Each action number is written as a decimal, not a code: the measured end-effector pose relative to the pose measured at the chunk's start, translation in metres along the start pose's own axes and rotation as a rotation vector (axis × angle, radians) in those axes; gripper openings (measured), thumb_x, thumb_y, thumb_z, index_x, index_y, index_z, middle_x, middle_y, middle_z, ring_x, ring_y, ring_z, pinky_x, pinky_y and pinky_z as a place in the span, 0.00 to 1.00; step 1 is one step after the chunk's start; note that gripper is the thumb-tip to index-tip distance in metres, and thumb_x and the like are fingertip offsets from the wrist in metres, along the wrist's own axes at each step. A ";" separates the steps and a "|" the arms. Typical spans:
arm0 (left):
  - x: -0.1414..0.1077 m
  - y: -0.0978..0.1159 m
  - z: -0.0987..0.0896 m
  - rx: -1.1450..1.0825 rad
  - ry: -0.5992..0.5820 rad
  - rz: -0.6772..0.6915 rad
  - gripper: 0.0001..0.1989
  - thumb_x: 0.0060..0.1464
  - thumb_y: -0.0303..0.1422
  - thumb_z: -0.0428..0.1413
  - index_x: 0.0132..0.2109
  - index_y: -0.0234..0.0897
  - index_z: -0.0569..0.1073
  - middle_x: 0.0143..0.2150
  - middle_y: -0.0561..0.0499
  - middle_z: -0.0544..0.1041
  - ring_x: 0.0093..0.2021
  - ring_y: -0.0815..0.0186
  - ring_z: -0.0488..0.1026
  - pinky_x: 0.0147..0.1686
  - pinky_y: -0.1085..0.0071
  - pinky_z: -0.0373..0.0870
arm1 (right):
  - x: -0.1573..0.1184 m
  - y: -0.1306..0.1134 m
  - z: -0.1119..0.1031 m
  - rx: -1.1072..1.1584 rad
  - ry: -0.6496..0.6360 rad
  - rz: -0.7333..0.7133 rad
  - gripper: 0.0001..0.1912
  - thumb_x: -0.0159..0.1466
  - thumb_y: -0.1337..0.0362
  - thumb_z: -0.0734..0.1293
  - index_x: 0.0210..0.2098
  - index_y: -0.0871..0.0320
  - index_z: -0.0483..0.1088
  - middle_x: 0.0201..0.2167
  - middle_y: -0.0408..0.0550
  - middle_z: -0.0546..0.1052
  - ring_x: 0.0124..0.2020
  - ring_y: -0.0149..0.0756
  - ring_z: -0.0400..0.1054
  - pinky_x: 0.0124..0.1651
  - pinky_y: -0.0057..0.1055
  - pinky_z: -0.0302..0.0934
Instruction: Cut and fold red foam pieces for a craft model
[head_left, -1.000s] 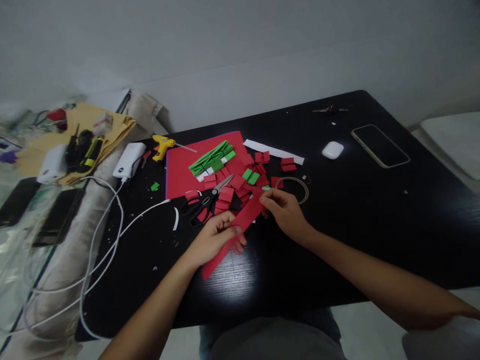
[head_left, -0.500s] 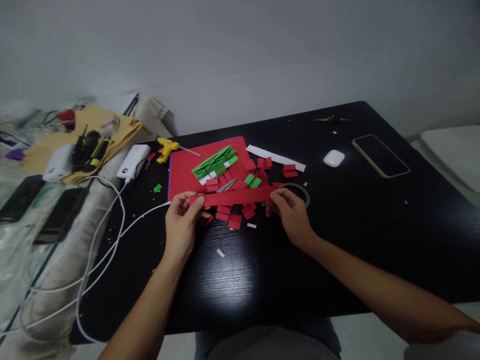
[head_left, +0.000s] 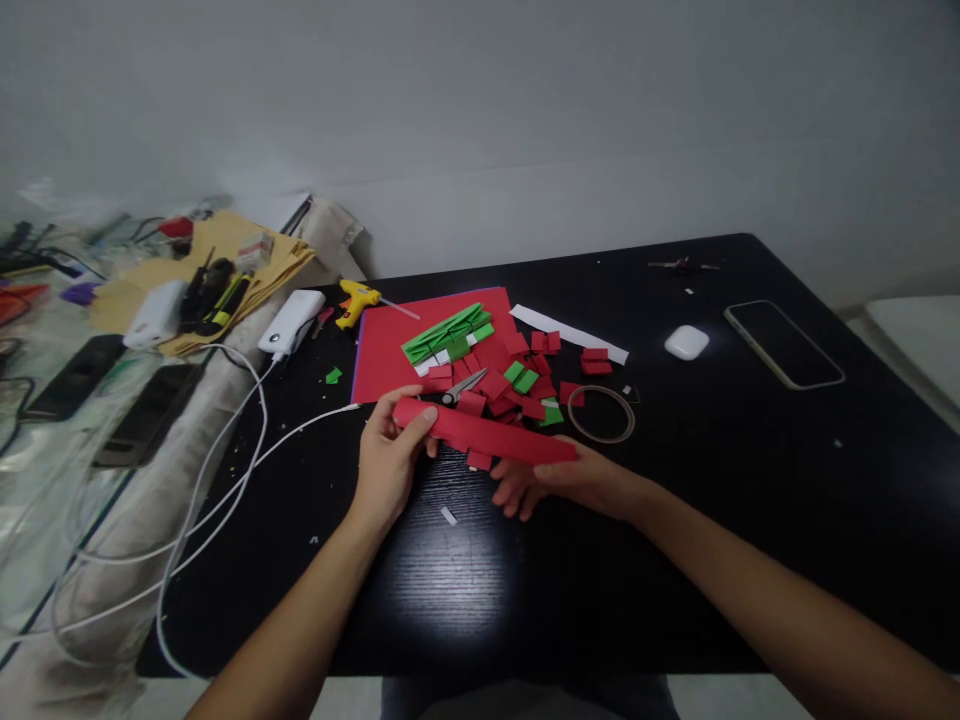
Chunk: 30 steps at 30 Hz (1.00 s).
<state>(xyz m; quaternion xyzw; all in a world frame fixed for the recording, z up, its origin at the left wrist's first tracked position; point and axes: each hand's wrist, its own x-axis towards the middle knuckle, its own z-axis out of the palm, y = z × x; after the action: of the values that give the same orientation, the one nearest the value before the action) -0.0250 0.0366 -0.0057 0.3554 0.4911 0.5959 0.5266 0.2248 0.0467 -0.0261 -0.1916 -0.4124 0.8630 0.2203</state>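
A long red paper strip [head_left: 491,437] spans both hands above the table, sloping down to the right. My left hand [head_left: 394,440] pinches its left end, thumb on top. At the other end, my right hand [head_left: 570,475] holds the strip from below, its fingers partly behind the paper. Just beyond lie several small folded red paper pieces [head_left: 495,384], a folded green piece [head_left: 521,377] and scissors [head_left: 465,386], whose handles are hidden or covered. A roll of tape [head_left: 601,413] rests flat beyond my right hand. Folded green strips [head_left: 448,334] lie on a red sheet [head_left: 375,350].
A yellow glue gun [head_left: 358,303] and a white power bank [head_left: 291,320] with a cable stand at the back left. A white paper strip [head_left: 570,334], a white earbud case [head_left: 687,342] and a phone [head_left: 784,345] lie to the right. Tools sit on brown envelopes [head_left: 292,262].
The red strip's right end has come down and nearer, with my right hand now under it. The tape roll and scissors show more fully. The view has shifted slightly.
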 end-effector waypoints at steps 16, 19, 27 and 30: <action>-0.021 0.001 0.015 0.128 -0.289 -0.133 0.21 0.55 0.38 0.66 0.54 0.37 0.76 0.44 0.45 0.82 0.25 0.72 0.72 0.24 0.75 0.70 | -0.001 0.007 0.025 0.044 -0.004 0.149 0.31 0.65 0.45 0.71 0.58 0.60 0.73 0.52 0.61 0.80 0.48 0.45 0.79 0.51 0.39 0.72; -0.027 0.000 0.019 0.189 -0.377 -0.186 0.22 0.54 0.37 0.66 0.55 0.40 0.76 0.43 0.48 0.81 0.27 0.70 0.74 0.27 0.73 0.73 | 0.002 0.014 0.033 0.082 0.157 0.134 0.23 0.68 0.48 0.69 0.49 0.62 0.76 0.40 0.55 0.83 0.36 0.39 0.81 0.42 0.34 0.74; -0.029 -0.006 0.021 0.183 -0.299 -0.192 0.19 0.53 0.39 0.67 0.50 0.37 0.76 0.34 0.53 0.75 0.26 0.72 0.72 0.23 0.76 0.69 | 0.005 0.022 0.036 0.018 0.285 0.087 0.22 0.66 0.46 0.71 0.40 0.61 0.75 0.29 0.49 0.82 0.29 0.36 0.79 0.34 0.31 0.72; -0.026 -0.007 0.020 0.239 -0.321 -0.240 0.16 0.56 0.44 0.65 0.37 0.35 0.74 0.23 0.57 0.70 0.19 0.75 0.65 0.20 0.79 0.63 | 0.005 0.020 0.037 -0.005 0.319 0.069 0.23 0.66 0.45 0.70 0.39 0.61 0.75 0.29 0.49 0.82 0.29 0.37 0.79 0.34 0.32 0.73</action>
<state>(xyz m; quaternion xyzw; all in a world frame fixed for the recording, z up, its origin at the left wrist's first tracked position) 0.0002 0.0152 -0.0044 0.4444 0.5069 0.4025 0.6193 0.1973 0.0150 -0.0212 -0.3407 -0.3674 0.8277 0.2528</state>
